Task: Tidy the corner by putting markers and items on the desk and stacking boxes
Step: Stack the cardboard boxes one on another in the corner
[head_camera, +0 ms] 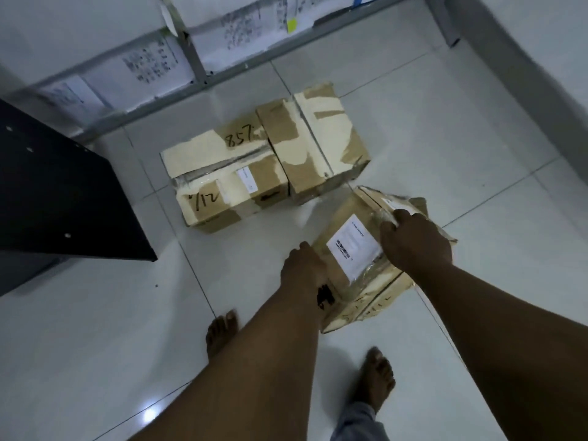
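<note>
A taped cardboard box (353,249) with a white shipping label sits tilted near my feet on the tiled floor. My left hand (304,265) grips its left edge. My right hand (416,241) grips its far top edge, fingers curled over the torn tape. Two more cardboard boxes stand side by side on the floor beyond it: one marked "857" (222,176) on the left and one with peeled tape (315,138) on the right, touching each other.
A black desk corner (63,198) juts in from the left. A grey-framed partition (197,62) with pinned papers runs along the back. A grey wall base (525,68) closes the right side. My bare feet (221,332) stand on the white tiles.
</note>
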